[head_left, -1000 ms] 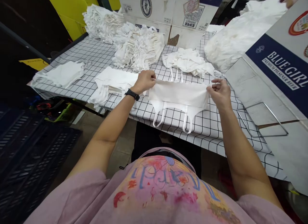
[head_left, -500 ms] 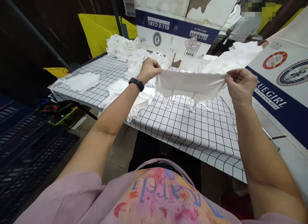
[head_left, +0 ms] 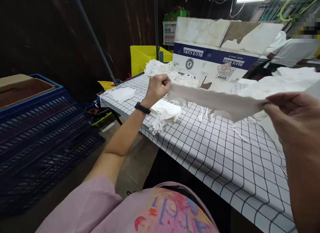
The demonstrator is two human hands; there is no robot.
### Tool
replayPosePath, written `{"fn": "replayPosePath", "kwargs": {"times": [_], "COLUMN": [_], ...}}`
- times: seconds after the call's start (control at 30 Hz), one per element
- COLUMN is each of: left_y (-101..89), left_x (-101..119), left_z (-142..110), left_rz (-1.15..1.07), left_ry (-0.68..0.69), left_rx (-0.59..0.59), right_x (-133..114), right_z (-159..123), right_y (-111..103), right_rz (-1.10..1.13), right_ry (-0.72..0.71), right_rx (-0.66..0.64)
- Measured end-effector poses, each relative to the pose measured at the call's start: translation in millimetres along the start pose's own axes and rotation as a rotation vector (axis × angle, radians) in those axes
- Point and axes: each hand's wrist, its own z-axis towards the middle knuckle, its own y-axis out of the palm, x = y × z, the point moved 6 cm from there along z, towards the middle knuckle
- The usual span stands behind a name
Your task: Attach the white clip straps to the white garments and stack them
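A white camisole (head_left: 212,98) is stretched in the air above the table, its straps dangling below. My left hand (head_left: 158,87) pinches one end of its edge between thumb and fingers. At the opposite end, my right hand (head_left: 297,116) grips the edge the same way, closer to the camera. Just below my left hand lies a neat stack of white camisoles (head_left: 167,111) with straps hanging toward the table's front edge. Behind the stretched cloth, more white garments are partly hidden.
A grid-patterned cloth covers the table (head_left: 200,159). At its back stands a Blue Girl carton (head_left: 215,51), with a white garment pile (head_left: 156,66) to its left. A flat white garment (head_left: 121,93) lies far left. Blue crates (head_left: 50,126) stand left; another person (head_left: 292,51) is back right.
Both hands have lifted the camisole off the table and hold it stretched higher. My right hand has come nearer the camera. The view has turned up and to the left.
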Motion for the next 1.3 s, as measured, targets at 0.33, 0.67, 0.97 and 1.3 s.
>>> {"fn": "replayPosePath", "kwargs": {"times": [0.33,0.67,0.97,1.3], "left_y": [-140.0,-62.5,50.2,84.9], "left_x": [-100.1,-240.2,-300.4,-333.3], "left_z": [-96.2,-47.8,-5.8,-15.6], "left_rz": [-0.032,0.13,0.237,0.311], "left_ry": [-0.351,-0.579,-0.597,-0.647], "left_rx": [0.275,0.034,-0.249,-0.365], "right_x": [-52.5,20.9,65.6,91.3], "right_z": [-98.2,-117.4,-98.1,-84.6], "right_y": [127.0,283.4,318.1,346.5], "right_rz": [0.449,0.382,0.162,0.032], "right_ry": [0.042,0.434,0.441,0.323], "right_rx": [-0.598,-0.706,-0.619,-0.623]}}
